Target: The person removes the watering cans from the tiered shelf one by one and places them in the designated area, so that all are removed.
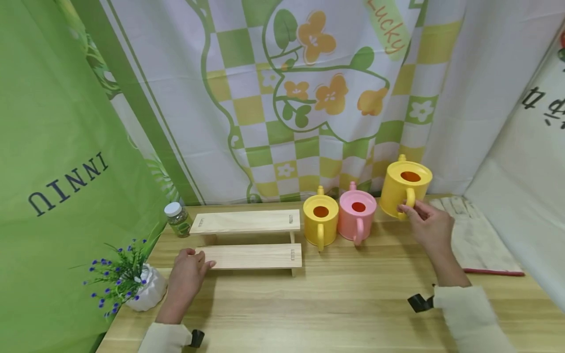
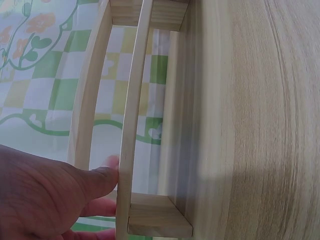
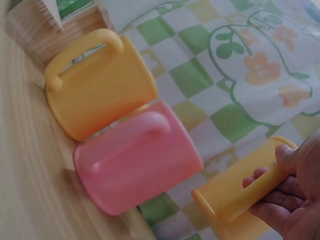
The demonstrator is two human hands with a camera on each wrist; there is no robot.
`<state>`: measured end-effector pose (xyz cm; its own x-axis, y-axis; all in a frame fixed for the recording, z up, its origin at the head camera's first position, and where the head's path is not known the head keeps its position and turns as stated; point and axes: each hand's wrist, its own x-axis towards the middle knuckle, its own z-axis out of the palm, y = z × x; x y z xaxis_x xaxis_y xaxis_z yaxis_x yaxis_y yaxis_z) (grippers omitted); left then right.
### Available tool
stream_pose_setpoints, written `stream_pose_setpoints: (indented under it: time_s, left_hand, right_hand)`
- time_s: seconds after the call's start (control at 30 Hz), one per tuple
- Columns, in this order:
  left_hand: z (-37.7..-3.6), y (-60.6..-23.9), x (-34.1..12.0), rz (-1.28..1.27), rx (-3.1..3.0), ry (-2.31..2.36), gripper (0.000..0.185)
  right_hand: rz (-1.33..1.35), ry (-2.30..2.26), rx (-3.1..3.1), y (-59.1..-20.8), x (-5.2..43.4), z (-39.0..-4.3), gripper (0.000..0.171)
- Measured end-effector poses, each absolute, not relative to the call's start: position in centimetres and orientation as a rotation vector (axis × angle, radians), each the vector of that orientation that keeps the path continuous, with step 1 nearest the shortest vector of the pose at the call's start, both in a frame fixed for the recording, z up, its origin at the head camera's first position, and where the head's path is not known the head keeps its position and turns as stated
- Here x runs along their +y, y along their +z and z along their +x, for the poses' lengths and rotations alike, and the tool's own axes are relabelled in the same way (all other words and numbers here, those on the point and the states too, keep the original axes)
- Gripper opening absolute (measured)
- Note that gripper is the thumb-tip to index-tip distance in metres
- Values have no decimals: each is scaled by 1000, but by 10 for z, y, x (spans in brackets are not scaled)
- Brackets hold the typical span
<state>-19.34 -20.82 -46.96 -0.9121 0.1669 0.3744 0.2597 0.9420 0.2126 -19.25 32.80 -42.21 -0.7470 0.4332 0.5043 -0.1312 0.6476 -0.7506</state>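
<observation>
Near the table's (image 1: 335, 304) back edge the right hand (image 1: 430, 225) grips a lifted yellow watering can (image 1: 403, 189) by its handle; keep it level; the left hand (image 1: 187, 274) rests open against the wooden shelf (image 1: 251, 256)

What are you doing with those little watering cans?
A person sits at a wooden table. Their right hand grips the handle of a yellow watering can and holds it tilted above the table. Another yellow watering can and a pink watering can stand side by side to its left. The left hand rests against the end of the lower step of a small wooden two-step shelf.
</observation>
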Motion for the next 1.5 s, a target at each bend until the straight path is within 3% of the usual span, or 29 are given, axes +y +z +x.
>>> stream_pose_setpoints:
  time_s: [0.5,0.8,1.5]
  left_hand:
    - [-194,-472,-210,-305,-2755,-372,35]
    - [-195,-472,-208,-264,-2767,-386,32]
    - [-191,-470,-204,-256,-2766,-398,29]
  right_hand:
    - [-282,1088,-2337,-470,343,-185,38]
    - [-193,1040,-2264,-497,341,-183,24]
    - [-172,1025,-2354,-499,350,-179,24]
